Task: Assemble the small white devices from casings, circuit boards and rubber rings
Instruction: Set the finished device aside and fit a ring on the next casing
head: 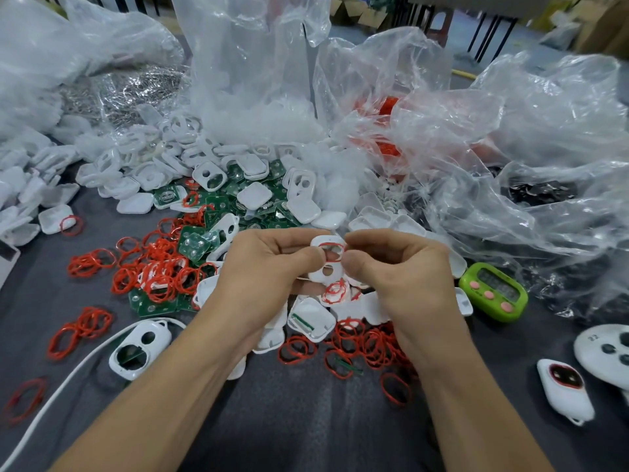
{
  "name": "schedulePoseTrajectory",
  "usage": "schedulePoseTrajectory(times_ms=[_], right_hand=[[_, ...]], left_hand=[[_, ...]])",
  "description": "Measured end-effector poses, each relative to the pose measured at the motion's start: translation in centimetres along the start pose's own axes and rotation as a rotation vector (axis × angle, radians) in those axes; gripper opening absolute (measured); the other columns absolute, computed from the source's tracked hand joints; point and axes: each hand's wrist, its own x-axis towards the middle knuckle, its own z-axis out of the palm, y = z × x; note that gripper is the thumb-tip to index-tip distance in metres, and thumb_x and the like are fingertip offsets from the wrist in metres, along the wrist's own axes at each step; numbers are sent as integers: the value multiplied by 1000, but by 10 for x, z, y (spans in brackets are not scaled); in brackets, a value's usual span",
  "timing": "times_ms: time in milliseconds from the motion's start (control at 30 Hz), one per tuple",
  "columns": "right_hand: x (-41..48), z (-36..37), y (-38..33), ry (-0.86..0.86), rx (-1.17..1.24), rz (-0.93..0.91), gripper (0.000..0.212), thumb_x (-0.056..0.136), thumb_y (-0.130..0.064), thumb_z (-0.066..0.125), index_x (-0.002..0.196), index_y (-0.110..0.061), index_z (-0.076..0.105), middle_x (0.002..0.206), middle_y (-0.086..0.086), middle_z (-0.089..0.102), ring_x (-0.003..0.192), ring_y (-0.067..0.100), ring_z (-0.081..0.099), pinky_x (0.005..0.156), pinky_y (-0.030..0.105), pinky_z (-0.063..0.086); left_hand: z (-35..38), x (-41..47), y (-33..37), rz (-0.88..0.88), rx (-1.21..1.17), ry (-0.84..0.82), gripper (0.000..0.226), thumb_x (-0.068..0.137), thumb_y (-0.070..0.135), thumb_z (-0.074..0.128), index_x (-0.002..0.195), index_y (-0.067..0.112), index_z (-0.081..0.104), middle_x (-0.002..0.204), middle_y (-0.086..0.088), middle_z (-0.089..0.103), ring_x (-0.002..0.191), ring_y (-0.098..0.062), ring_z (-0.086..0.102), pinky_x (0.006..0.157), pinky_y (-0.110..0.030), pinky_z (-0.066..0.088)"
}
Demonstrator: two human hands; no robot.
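Head | green timer (493,291) right | plastic bags (510,148) behind parts

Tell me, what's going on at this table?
A person is putting together small devices by hand. The left hand holds a white casing with two holes, while the right hand pinches a red rubber ring at its upper opening, apparently seating it there. Below and around the hands, loose red rings, green circuit boards and more casings lie on the grey table, with clear plastic bags behind and a green timer to the right.
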Motion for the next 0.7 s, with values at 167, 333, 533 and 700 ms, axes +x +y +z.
schedulePoseTrajectory(times_ms=[167,333,533,700], right_hand=[[3,-6,-4,-232,307,270,24,71,-12,79,95,-8,83,98,17,79,84,24,78,70,27,61],[-1,1,-2,-126,249,229,16,86,5,72,87,-6,83,90,20,79,78,29,78,65,28,62],[0,5,-2,-73,154,200,23,89,6,72,81,-12,84,87,15,80,78,29,78,66,29,64],[0,7,4,-13,51,172,13,88,-2,76,95,-12,81,84,8,80,77,25,79,68,29,63]], left_hand=[[-2,-1,3,0,-28,-76,22,93,-5,63,105,4,80,94,-16,79,76,-19,76,59,-23,59],[-5,-1,3,24,75,-67,22,94,-2,66,106,8,80,93,-15,79,85,-28,77,66,-28,63],[-4,-3,2,74,127,-53,24,92,-4,67,101,13,81,85,-11,80,79,-27,78,62,-25,61],[-3,-3,-4,202,405,61,23,88,16,76,101,35,81,77,8,79,74,-18,77,65,-29,62]])
